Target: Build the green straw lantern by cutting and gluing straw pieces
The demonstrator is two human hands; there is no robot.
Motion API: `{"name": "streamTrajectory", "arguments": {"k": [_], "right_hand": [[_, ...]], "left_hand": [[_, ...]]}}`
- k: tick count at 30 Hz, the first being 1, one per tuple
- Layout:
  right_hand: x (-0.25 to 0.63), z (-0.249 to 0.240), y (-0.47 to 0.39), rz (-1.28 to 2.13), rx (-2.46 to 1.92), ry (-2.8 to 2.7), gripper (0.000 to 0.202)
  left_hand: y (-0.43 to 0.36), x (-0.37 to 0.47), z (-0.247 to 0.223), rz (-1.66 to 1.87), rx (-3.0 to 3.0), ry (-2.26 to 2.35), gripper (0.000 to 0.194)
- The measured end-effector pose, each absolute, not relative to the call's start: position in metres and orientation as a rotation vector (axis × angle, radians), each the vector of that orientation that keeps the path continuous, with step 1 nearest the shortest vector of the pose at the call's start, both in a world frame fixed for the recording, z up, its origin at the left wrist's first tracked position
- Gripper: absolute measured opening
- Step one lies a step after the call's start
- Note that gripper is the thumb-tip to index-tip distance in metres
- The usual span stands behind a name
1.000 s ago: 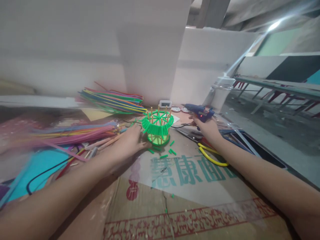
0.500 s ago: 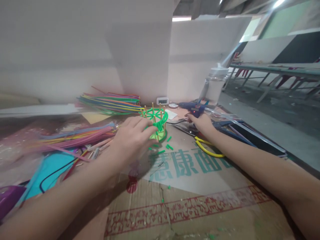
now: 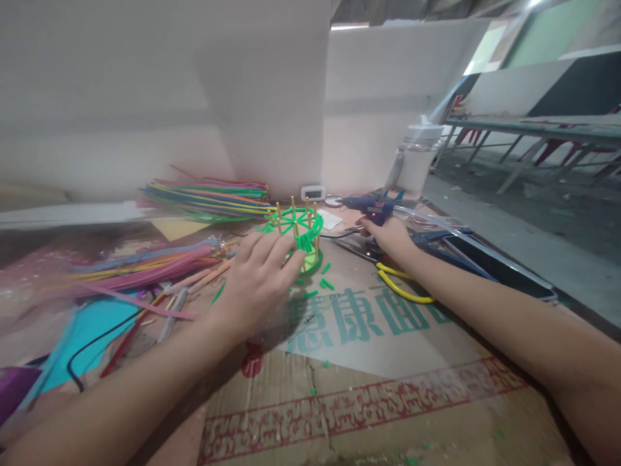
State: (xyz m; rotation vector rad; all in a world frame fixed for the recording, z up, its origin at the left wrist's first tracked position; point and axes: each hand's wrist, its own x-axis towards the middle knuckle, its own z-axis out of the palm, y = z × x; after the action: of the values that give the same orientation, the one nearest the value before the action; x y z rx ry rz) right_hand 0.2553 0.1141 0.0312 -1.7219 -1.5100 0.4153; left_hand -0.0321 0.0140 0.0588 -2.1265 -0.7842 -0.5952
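A round two-tier green frame with upright wooden sticks stands on the cardboard-covered table. My left hand is at its near left side, fingers bent around it and thumb in front; some fingertips are hidden. Farther right, my right hand is wrapped round the handle of a blue glue gun, whose nozzle points left and whose small red light is lit. A clear glue stick sticks out of its back. Short green cut pieces lie just in front of the frame.
Yellow-handled pliers or cutters lie under my right forearm, near a dark phone. A clear bottle and a small digital display stand behind. Bundles of colored strips fill the left, with a turquoise sheet.
My left hand's fingers have curled in more around the near left side of the frame. My right hand keeps the glue gun in nearly the same place. The view has shifted slightly.
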Motion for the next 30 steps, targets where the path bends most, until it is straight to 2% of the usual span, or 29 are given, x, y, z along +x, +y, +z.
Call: {"name": "streamTrajectory", "arguments": {"k": [9,17,24,28,30], "right_hand": [[0.255,0.031,0.113,0.430,-1.728,-1.497,0.026],[0.255,0.030,0.114,0.445,-1.734,-1.491,0.028],[0.256,0.028,0.115,0.458,-1.741,-1.496,0.028],[0.257,0.028,0.115,0.443,-1.731,-1.521,0.026],[0.257,0.028,0.115,0.431,-1.730,-1.529,0.025]], "left_hand": [[0.013,-0.033,0.060,-0.585,-2.122,-0.835,0.008],[0.010,-0.032,0.064,-0.506,-2.108,-0.816,0.018],[0.011,-0.031,0.061,-0.604,-2.206,-0.880,0.007],[0.020,-0.041,0.077,-0.809,-2.197,-0.975,0.027],[0.033,-0.057,0.090,-0.909,-2.220,-1.097,0.028]]}}
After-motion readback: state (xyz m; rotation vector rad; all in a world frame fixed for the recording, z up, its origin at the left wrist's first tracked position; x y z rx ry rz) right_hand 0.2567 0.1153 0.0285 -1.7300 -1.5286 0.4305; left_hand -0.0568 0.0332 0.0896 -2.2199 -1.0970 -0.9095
